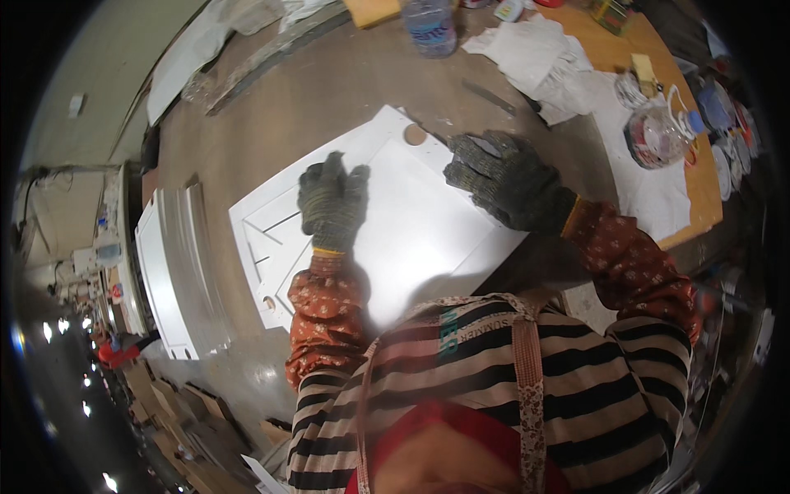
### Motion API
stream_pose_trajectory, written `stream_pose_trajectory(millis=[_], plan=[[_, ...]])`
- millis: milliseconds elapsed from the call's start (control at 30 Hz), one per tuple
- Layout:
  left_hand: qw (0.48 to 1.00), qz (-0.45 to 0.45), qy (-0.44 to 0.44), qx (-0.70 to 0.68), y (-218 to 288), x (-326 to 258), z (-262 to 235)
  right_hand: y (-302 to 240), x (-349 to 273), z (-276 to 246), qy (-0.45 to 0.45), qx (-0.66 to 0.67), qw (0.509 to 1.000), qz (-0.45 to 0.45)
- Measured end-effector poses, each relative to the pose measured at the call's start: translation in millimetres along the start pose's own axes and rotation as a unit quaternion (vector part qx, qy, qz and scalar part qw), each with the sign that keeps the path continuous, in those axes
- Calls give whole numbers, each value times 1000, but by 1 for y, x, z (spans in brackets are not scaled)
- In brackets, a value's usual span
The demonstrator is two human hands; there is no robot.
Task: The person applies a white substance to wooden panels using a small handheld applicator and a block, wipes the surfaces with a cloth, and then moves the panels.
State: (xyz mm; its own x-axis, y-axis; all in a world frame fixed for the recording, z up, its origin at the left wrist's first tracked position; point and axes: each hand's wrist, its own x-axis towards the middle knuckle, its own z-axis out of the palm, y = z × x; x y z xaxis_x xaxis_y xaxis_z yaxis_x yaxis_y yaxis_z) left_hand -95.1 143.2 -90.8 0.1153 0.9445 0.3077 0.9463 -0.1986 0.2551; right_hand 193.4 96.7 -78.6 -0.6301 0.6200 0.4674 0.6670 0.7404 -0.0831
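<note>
A flat white panel (411,214) with round holes near two corners and several narrow slots toward its left end lies on the brown worktable. My left hand (332,198), in a dark grey knitted glove, rests flat on the panel near the slots, fingers apart. At the panel's far right edge is my right hand (514,177), gloved the same way, its fingers bent and close together. A small greyish piece shows among those fingers, too hidden to name.
A stack of white panels (177,272) stands at the table's left. A thin flat tool (489,96) lies beyond my right hand. Crumpled white cloth (535,62), a clear plastic bottle (429,29) and a handled jug (654,136) sit along the far and right sides.
</note>
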Motion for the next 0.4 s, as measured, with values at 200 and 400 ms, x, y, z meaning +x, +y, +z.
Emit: stream_pose_trajectory(millis=[200,400], plan=[[999,35,-10,18,5,10,1,26,105,67,67,-42,996,-32],[997,69,32,-6,-19,6,4,25,130,37,-138,-27,984,108]])
